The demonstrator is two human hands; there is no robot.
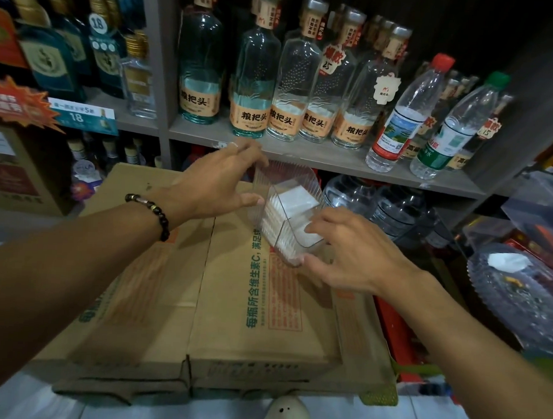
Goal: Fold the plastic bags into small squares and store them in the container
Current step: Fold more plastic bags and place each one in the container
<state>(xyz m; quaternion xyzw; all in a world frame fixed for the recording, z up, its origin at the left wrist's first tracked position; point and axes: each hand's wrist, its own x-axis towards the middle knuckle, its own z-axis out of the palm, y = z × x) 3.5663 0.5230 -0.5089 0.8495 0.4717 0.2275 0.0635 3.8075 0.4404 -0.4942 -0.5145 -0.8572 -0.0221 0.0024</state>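
A clear ribbed plastic container [271, 183] sits on a flattened cardboard box [232, 303]. Folded white plastic bag squares [296, 199] stand packed inside it. My left hand [212, 180] grips the container's left end, with fingers over the far rim and the thumb against the near-left wall. My right hand [347, 248] is at the container's near right end. Its fingertips press on a folded white bag [312, 238] inside, and its thumb rests against the outer near corner.
A grey shelf [303, 153] just behind the container holds glass liquor bottles [253, 80] and two water bottles [398, 119]. Large clear water jugs [381, 208] stand below it. A clear ribbed dish [520, 302] is at right, stacked cartons [11, 169] at left.
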